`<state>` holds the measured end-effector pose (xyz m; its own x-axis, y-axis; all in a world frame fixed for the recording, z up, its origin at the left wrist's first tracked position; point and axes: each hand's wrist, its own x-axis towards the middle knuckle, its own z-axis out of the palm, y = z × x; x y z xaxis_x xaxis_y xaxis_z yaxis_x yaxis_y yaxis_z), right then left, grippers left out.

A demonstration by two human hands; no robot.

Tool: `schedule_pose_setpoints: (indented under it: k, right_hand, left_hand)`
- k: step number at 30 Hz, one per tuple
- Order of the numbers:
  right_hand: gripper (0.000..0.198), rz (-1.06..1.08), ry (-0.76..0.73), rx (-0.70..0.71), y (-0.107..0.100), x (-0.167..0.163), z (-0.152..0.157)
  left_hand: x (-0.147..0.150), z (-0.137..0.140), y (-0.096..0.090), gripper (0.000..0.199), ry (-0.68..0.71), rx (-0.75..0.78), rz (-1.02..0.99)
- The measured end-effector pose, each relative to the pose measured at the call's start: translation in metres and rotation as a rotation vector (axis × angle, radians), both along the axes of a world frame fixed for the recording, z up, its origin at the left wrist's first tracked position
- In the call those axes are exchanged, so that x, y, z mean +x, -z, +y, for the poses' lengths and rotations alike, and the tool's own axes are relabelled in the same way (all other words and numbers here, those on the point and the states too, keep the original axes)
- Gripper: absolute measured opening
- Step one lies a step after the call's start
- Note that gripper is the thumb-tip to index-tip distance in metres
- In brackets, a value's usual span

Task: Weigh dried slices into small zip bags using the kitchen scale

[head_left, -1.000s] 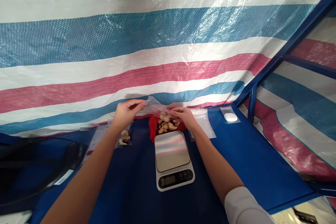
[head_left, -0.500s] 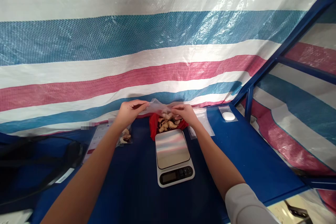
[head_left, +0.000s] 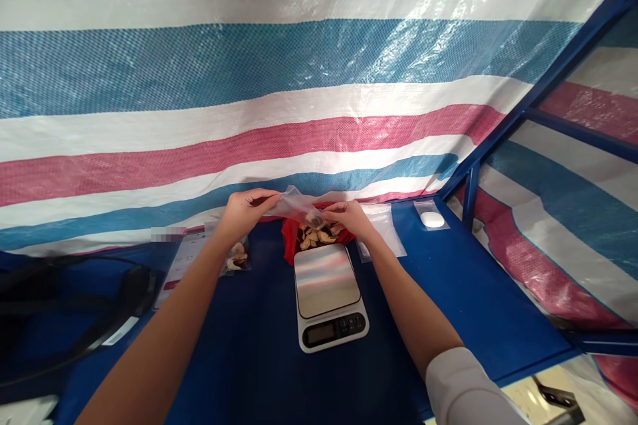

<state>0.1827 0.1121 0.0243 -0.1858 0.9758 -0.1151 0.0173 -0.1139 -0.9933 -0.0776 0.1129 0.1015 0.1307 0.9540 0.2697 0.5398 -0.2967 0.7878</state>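
My left hand (head_left: 249, 212) pinches one end of a clear plastic bag (head_left: 295, 204) between thumb and fingers. At its other end my right hand (head_left: 349, 218) is closed, fingertips on the bag beside a brownish piece that shows at its lower part. Whether that piece lies inside the plastic I cannot tell. Just below, an open red bag (head_left: 290, 246) holds dried pale-brown slices (head_left: 312, 239) with dark edges. Against its near side stands a white digital kitchen scale (head_left: 326, 285) with a bare shiny plate and a dark display.
Left of the red bag lies a small clear bag of slices (head_left: 238, 257), beside a phone (head_left: 182, 265). Flat clear bags (head_left: 383, 229) and a bagged white oval object (head_left: 432, 219) lie rightward. Black straps (head_left: 119, 299) occupy the left; striped sheeting (head_left: 299, 139) rises behind.
The clear bag stays between both hands, which have barely moved. Fewer pieces show at its lower part, and more of the red bag's far rim is visible.
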Motion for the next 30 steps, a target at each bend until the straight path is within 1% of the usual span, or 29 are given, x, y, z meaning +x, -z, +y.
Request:
schedule_pose_setpoints:
  k: [2, 5, 9, 11, 14, 17, 23, 27, 30]
  right_hand:
    - [0.031, -0.018, -0.009, -0.007, -0.002, -0.002, -0.001]
    - [0.032, 0.032, 0.003, -0.008, -0.004, -0.002, 0.000]
    - [0.033, 0.136, 0.012, -0.020, -0.001, 0.000, 0.001]
    - [0.035, 0.155, 0.024, -0.029, 0.002, 0.000, 0.000]
    - [0.037, 0.119, 0.018, -0.024, 0.005, 0.000, -0.002]
    - [0.036, 0.061, -0.001, 0.010, 0.003, -0.004, -0.004]
    - [0.033, 0.052, -0.033, 0.064, -0.003, -0.009, -0.008]
    - [0.034, 0.060, 0.003, 0.027, 0.002, -0.007, -0.008]
    - [0.034, 0.090, 0.039, 0.038, 0.005, -0.006, -0.010]
  left_hand:
    - [-0.001, -0.002, -0.003, 0.046, 0.005, -0.001, -0.006]
    - [0.001, -0.004, -0.007, 0.045, -0.003, -0.004, -0.020]
    - [0.002, -0.003, -0.007, 0.043, -0.013, 0.000, -0.045]
    - [0.002, -0.003, -0.006, 0.042, -0.024, 0.015, -0.060]
    - [0.001, -0.003, -0.006, 0.040, -0.036, 0.030, -0.071]
    - [0.002, -0.005, -0.008, 0.042, -0.029, 0.030, -0.083]
    - [0.008, -0.009, -0.011, 0.044, 0.037, -0.019, -0.059]
    - [0.006, -0.011, -0.009, 0.043, -0.019, 0.017, -0.090]
    - [0.006, -0.012, -0.007, 0.042, -0.045, 0.031, -0.117]
